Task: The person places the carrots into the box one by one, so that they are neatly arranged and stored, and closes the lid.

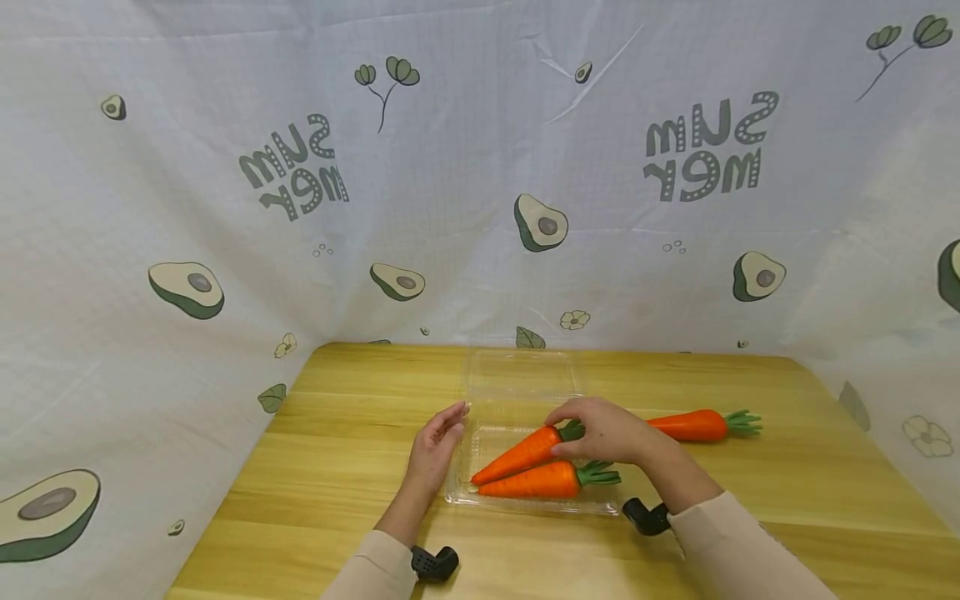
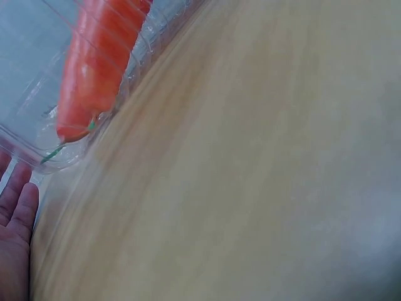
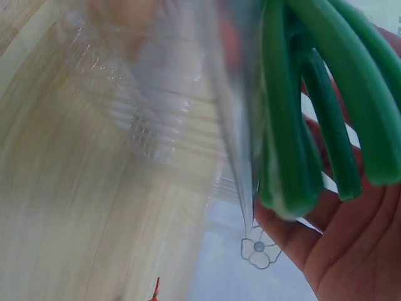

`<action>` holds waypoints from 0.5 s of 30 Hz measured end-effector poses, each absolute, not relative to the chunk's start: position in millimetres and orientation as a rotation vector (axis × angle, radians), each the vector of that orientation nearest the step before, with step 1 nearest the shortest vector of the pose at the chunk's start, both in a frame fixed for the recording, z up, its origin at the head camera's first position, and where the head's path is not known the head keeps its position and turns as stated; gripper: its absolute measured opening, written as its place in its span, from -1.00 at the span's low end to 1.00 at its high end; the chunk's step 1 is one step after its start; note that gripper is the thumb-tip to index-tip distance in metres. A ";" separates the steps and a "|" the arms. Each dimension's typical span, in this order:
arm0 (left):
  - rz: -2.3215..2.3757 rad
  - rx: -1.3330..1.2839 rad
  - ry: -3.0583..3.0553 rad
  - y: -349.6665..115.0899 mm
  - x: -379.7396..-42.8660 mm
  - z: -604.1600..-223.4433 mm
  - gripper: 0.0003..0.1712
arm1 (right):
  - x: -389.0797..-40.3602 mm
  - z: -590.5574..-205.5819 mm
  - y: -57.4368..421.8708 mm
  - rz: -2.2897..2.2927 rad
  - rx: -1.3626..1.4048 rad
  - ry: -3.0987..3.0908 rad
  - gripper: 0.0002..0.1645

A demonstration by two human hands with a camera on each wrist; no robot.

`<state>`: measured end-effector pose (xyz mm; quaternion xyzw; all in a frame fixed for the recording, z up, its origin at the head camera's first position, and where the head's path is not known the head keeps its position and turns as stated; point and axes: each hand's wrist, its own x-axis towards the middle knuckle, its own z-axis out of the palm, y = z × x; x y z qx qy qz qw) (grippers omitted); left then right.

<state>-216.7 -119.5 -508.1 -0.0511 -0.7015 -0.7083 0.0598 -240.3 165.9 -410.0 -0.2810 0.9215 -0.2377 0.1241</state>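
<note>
A clear plastic box with its lid folded back lies on the table. Two orange carrots are in it, side by side: an upper carrot and a lower carrot, whose green tops reach the box's right side. With thumb and fingers my right hand pinches the upper carrot at its leafy end. Green stalks cover part of that hand in the right wrist view. My left hand stays at the box's left edge, its fingers fairly straight beside the plastic.
A third carrot lies on the wooden table, right of the box and partly behind my right arm. A white cloth with avocado prints hangs behind and at both sides. A black wrist camera sits at each cuff.
</note>
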 end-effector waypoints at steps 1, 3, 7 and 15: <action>-2.145 -0.152 -2.123 -119.5 -216.6 -507.8 -0.54 | -240.2 -410.0 165.9 -0.695 -0.818 2.685 -0.54; -2.148 -0.147 -2.121 -119.5 -216.7 -507.2 -0.54 | -239.6 -409.2 166.0 -0.689 -0.821 2.683 -0.55; -2.142 -0.149 -2.119 -119.3 -216.2 -507.2 -0.55 | -237.5 -405.8 167.1 -0.703 -0.783 2.677 -0.51; -2.078 -0.188 -2.118 -118.7 -215.0 -509.4 -0.57 | -235.0 -399.5 180.3 -0.728 -0.719 2.700 -0.42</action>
